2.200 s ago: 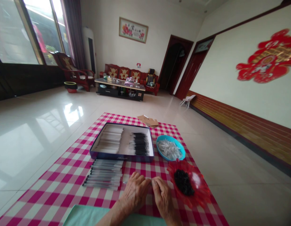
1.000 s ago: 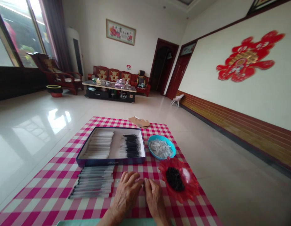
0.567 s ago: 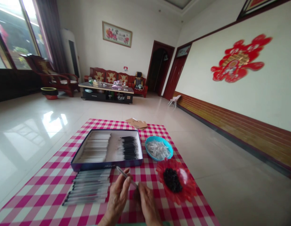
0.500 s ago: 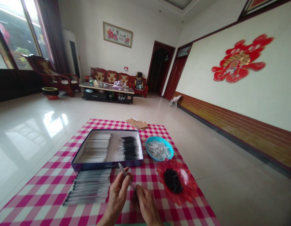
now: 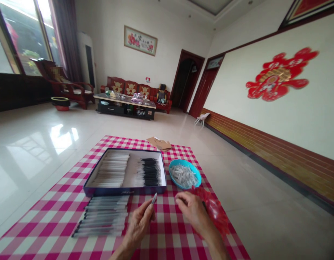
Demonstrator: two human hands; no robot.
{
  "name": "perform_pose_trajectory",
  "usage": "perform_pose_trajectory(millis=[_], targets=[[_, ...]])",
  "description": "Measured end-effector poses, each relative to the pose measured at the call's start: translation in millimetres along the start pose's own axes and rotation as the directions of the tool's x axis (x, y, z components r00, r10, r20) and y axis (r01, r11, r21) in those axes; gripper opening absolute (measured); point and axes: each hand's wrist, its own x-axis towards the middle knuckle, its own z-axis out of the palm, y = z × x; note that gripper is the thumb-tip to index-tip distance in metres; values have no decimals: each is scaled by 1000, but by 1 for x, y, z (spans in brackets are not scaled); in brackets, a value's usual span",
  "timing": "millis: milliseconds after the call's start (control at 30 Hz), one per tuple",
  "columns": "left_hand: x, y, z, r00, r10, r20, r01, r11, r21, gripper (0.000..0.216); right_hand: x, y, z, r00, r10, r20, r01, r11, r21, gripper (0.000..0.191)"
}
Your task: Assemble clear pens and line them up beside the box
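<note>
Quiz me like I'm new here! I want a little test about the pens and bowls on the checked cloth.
1. Which hand holds the pen?
2. True or false: the blue bowl sits inside the dark blue box.
3. Fill the gap: the dish beside the right hand is ___.

Key: 1. The left hand. 2. False. 3. Red.
</note>
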Motion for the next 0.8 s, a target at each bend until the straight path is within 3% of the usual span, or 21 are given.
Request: perform_pose_trajectory(millis=[100, 300, 567, 800], targets=[[0, -7, 1, 994, 66, 89, -74, 994, 85, 51, 38, 33, -17, 999, 0, -33, -7, 980, -200, 24], [-4, -7, 4, 987, 87, 136, -102, 989, 107, 45, 86, 67, -14, 993, -28, 112, 61, 950, -306, 36], [-7, -7, 3, 992, 82, 100, -98, 982, 164, 45, 100, 73, -4, 982, -28, 188, 96, 927, -363, 25], [-6, -4, 3, 991, 105, 79, -117, 976, 183, 45, 94, 64, -11, 994, -76, 75, 96, 945, -312, 14]])
